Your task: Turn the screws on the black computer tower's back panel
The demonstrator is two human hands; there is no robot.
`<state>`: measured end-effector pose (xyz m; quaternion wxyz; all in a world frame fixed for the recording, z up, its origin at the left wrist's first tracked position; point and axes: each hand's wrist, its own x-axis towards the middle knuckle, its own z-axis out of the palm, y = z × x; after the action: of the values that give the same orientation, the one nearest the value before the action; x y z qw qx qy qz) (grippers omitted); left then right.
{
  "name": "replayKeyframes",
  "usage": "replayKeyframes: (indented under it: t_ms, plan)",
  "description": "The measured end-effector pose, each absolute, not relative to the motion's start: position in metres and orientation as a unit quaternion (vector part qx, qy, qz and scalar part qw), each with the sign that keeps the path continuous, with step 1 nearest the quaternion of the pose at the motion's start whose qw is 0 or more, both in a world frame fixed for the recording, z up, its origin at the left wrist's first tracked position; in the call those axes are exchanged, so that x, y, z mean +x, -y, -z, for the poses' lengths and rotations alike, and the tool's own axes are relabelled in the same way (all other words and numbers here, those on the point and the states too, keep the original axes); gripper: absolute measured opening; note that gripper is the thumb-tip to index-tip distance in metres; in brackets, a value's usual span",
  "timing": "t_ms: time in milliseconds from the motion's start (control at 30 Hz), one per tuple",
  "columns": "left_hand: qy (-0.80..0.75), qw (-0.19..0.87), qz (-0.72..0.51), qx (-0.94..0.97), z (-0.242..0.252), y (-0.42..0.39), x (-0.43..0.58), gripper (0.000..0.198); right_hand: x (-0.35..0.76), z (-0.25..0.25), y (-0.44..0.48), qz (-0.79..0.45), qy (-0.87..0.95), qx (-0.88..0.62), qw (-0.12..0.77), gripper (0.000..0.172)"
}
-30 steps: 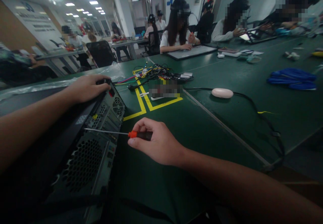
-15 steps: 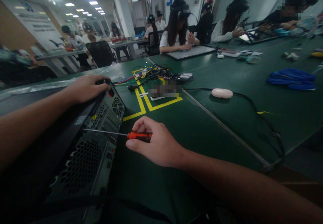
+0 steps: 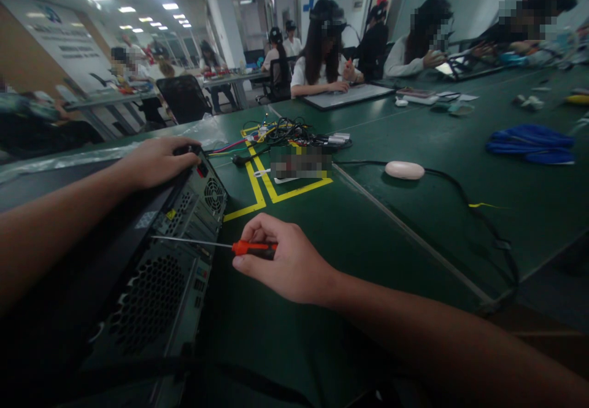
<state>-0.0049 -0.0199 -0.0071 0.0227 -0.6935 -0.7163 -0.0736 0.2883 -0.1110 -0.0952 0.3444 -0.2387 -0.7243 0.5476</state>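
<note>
A black computer case [image 3: 69, 218] lies at my left, its grey perforated rear panel [image 3: 154, 304] facing right. Across the top at the far rear corner rests my left hand [image 3: 151, 159], gripping the edge with the thumb near the back; some fingertips are hidden. My right hand [image 3: 294, 261] is closed around the red and black handle of a screwdriver [image 3: 251, 248]. Its long thin shaft points left, and the tip meets the rear panel near its upper edge, above the honeycomb vent. Whether the tip sits in a screw is too small to tell.
Yellow tape [image 3: 299, 191] marks the green table beyond my right hand. A tangle of cables [image 3: 294, 132] lies farther back. To the right are a pale oval object [image 3: 405, 170] on a black cable and a blue bundle [image 3: 529, 143]. Several people sit across the table.
Almost nothing differs. My right hand and the screwdriver have shifted very slightly, with the tip still at the rear panel. My left hand stays in place on the case.
</note>
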Motion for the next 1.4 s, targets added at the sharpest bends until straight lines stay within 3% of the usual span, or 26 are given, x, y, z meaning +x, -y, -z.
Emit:
replayKeyframes:
  t_ms: [1400]
  plan:
    - [0.713,0.024,0.068,-0.698,0.009,0.017,-0.009,0.079,0.285,0.095,0.112,-0.583,0.692,-0.268,0.331,0.017]
